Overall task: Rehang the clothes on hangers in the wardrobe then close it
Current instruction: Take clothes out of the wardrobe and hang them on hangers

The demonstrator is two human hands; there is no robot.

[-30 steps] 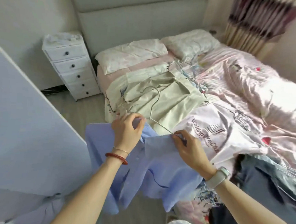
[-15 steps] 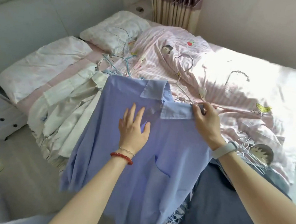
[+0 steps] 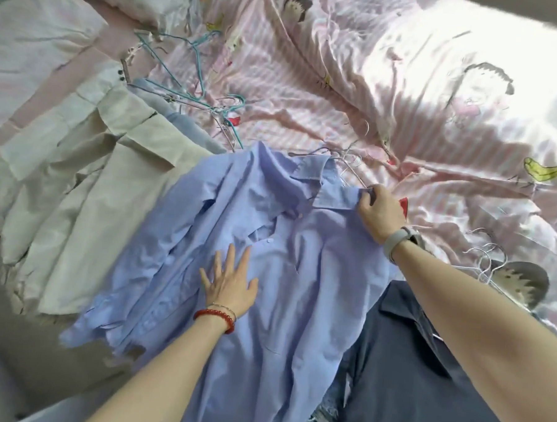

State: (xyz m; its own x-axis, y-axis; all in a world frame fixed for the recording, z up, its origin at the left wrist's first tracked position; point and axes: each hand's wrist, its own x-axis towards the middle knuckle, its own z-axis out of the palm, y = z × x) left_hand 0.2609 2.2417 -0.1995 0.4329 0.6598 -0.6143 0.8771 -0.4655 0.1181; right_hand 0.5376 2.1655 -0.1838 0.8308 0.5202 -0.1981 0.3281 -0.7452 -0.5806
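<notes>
A light blue shirt (image 3: 300, 260) lies spread on the bed with a thin wire hanger (image 3: 350, 169) poking out of its collar. My left hand (image 3: 231, 282), fingers spread, presses flat on the shirt's front. My right hand (image 3: 380, 213) pinches the right collar and shoulder of the shirt, beside the hanger wire. The wardrobe is out of view.
A beige jacket (image 3: 88, 184) lies to the left of the shirt, a dark blue-grey shirt (image 3: 417, 363) to the lower right. Loose teal hangers (image 3: 187, 86) and white wire hangers (image 3: 484, 257) lie on the pink striped duvet (image 3: 342, 85). Pillows sit at the top left.
The blue shirt has gone from being held up to lying flat on the bed. My left hand slid lower down its front. The view has tilted down toward the bed.
</notes>
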